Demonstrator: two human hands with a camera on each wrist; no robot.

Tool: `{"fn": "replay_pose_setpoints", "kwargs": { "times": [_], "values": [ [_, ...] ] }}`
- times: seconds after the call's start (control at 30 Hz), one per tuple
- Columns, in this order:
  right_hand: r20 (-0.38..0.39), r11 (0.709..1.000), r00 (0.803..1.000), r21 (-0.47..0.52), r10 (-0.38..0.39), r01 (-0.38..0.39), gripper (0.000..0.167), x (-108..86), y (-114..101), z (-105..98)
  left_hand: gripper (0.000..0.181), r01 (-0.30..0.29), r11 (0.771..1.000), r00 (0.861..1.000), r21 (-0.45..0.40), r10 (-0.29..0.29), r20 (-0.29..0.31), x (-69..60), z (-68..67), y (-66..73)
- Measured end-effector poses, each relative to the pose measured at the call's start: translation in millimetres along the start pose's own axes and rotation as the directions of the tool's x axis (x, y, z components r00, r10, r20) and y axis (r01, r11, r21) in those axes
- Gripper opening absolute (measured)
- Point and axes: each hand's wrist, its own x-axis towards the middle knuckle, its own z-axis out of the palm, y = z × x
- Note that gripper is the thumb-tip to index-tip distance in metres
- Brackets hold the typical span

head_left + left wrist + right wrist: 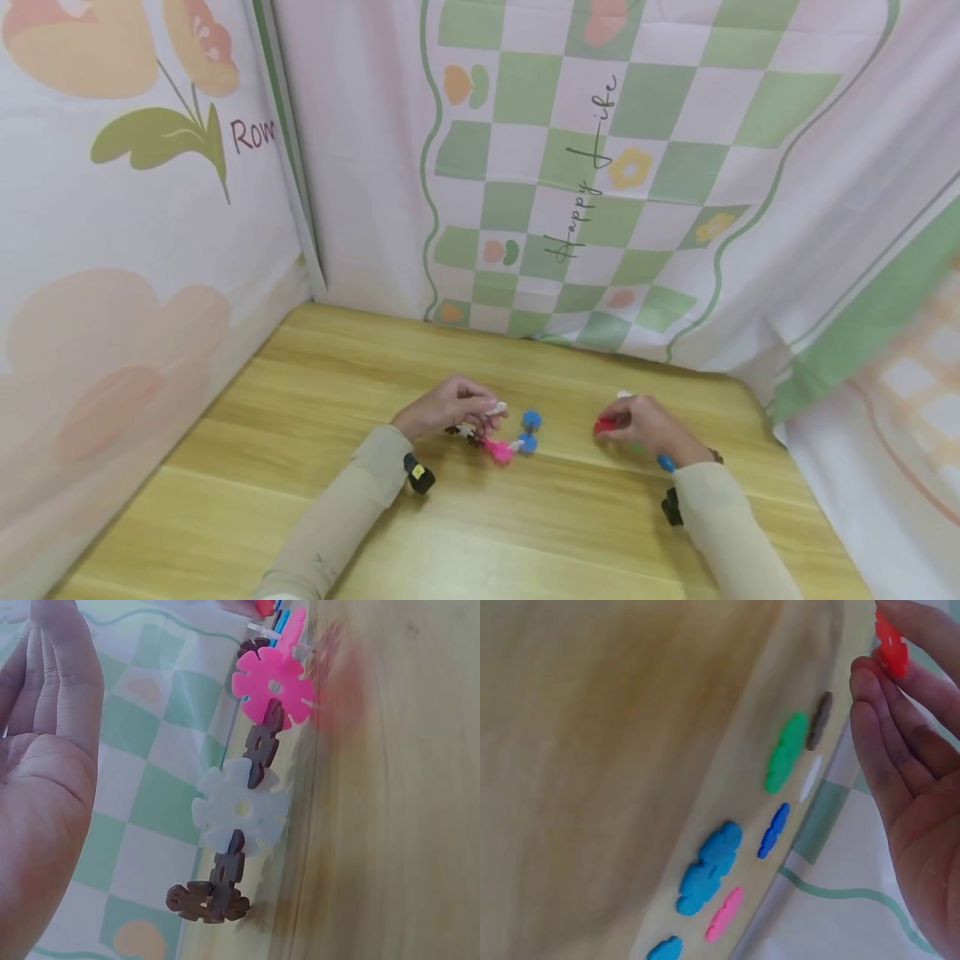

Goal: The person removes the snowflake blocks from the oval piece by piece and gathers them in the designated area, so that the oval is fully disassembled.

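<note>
My left hand (450,408) pinches a white snowflake disc (497,408) between thumb and fingers. Just below it on the table lies a chain of interlocked snowflake discs: brown, white, pink (271,686) and blue (528,442). In the left wrist view, brown discs (227,874) and a white one (240,806) slot edgewise into each other; that hand's fingertips are out of frame. Whether the pinched white disc joins the chain, I cannot tell. Further right, my right hand (643,423) holds a red snowflake disc (892,646) by fingertips, raised above the table.
Loose discs lie around the right hand: green (786,753), brown (820,721), white (810,778), dark blue (773,830), light blue (709,868) and pink (724,914). A patterned curtain (517,158) hangs along the back edge of the wooden table (465,533).
</note>
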Motion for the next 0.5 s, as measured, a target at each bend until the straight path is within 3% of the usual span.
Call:
{"fn": "replay_pose_setpoints", "kwargs": {
  "times": [0.23,0.5],
  "values": [
    [0.022,1.0,1.0,-0.022,0.021,-0.021,0.024,-1.7,-0.4,6.2,0.034,0.006,1.0,1.0,-0.009,-0.006,0.0,0.9,2.5,3.2],
    [0.018,0.995,0.999,-0.092,-0.04,0.041,0.019,-1.9,2.4,5.6,0.036,-0.014,1.0,1.0,-0.018,0.014,0.018,2.9,3.8,2.8]
  ]
}}
